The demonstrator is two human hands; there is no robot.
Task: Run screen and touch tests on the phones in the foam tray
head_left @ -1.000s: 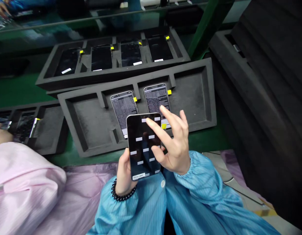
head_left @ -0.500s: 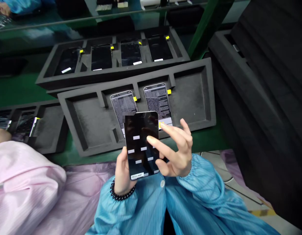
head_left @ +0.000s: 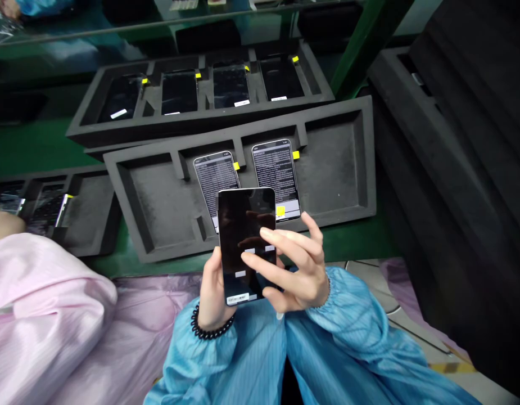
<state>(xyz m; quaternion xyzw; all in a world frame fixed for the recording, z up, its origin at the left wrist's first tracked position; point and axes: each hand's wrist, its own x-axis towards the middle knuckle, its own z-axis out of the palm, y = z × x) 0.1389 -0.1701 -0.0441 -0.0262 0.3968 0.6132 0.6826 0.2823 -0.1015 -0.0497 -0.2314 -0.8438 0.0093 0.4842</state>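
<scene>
A smartphone (head_left: 236, 216) with a dark screen and several small light rectangles on it is gripped in my left hand (head_left: 212, 287), thumb along its left edge. A white label sits at the screen's bottom left, and a yellow tag (head_left: 280, 211) sticks out on the right. My right hand (head_left: 304, 275) is over the screen's lower right with its fingers spread; whether the fingertips touch the glass I cannot tell. Behind it, two lit phones, a left one (head_left: 214, 177) and a right one (head_left: 274, 171), lie in a black foam tray (head_left: 152, 197), showing lines of text.
Farther back, another foam tray (head_left: 192, 122) holds several dark phones with yellow tags. At left, a third tray (head_left: 93, 208) stands beside a person's pink sleeve (head_left: 53, 292). Black foam trays (head_left: 449, 146) are stacked at right, near a green post (head_left: 365, 48).
My right fingers have moved left and down across the screen. Fewer light rectangles show on it now. The view has shifted slightly; my left hand keeps its hold.
</scene>
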